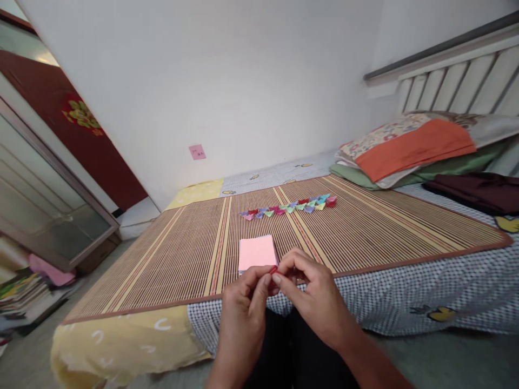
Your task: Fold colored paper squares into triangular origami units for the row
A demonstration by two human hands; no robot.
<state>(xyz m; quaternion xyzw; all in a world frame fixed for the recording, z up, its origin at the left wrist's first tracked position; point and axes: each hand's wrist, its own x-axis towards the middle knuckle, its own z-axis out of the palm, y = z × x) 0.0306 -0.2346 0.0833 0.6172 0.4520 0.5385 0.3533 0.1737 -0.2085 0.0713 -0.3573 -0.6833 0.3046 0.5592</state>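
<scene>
A small folded piece of red paper is pinched between both hands, mostly covered by the fingertips. My left hand grips it from the left, thumb against forefinger. From the right, my right hand pinches it with thumb and forefinger. Just beyond the hands, a stack of pink paper sheets lies on the bamboo mat. Farther back on the mat, several small folded paper pieces in many colours sit in rows.
Pillows are piled at the right by the white headboard, with dark folded cloth nearby. A pink note is stuck to the wall. The bed's front edge has yellow and checked sheets. Books are stacked at far left.
</scene>
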